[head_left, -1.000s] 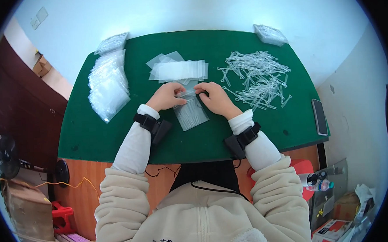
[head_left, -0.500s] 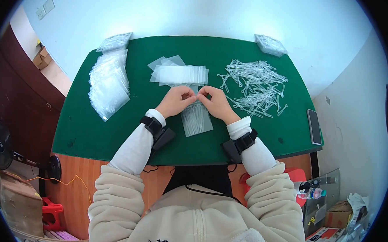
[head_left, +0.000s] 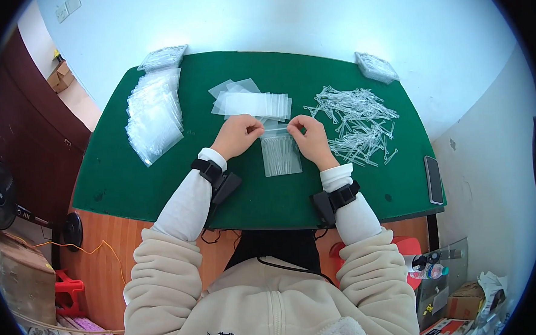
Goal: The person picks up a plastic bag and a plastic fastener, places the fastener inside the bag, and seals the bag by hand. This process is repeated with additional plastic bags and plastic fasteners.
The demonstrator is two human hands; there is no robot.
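Two hands met over the middle of the green table (head_left: pixel 159 173) in the head view. The left hand (head_left: pixel 237 136) and the right hand (head_left: pixel 310 138) each pinched the top edge of a small clear bag (head_left: pixel 280 154), fingers pressed close together at its two top corners. The bag lay flat on the cloth between the hands, with thin clear sticks inside it. It looked very light, soft and floppy, and a bit slippery, so the best place to hold it seemed to be the top strip, where the plastic is thicker. Just past the hands sat a pile of empty bags (head_left: pixel 252 103). To the right lay a loose heap of plastic sticks (head_left: pixel 356 123), and to the left a spread of filled bags (head_left: pixel 153 116). A dark phone (head_left: pixel 434 179) rested near the right edge of the table.
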